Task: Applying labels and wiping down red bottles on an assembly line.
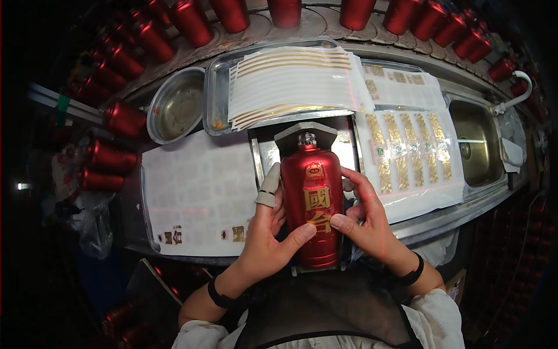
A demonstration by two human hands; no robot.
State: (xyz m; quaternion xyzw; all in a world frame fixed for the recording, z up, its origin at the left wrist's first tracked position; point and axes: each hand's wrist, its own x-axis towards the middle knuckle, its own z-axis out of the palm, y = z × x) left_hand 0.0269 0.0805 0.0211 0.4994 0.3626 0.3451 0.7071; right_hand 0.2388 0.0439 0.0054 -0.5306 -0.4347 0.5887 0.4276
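Observation:
A glossy red bottle [313, 168] with gold emblem and characters on its front lies in a metal cradle [305, 129], its clear glass neck pointing away from me. My left hand [267, 232] is closed around its left side, thumb on the lower front. On that index finger sits a pale finger cot [268, 183] with a dark band. My right hand [369, 218] grips the opposite side, thumb on the lower gold character and index finger along the edge. The other fingertips are partly hidden behind the bottle.
Left lies a white decal sheet [197, 174] with a few decals at its near edge. Beyond are a metal bowl [174, 104] and a tray [218, 87] of stacked strip sheets [290, 81]. Gold decal sheets [401, 151] and a sink [479, 145] are right. Red bottles [192, 23] line a far conveyor.

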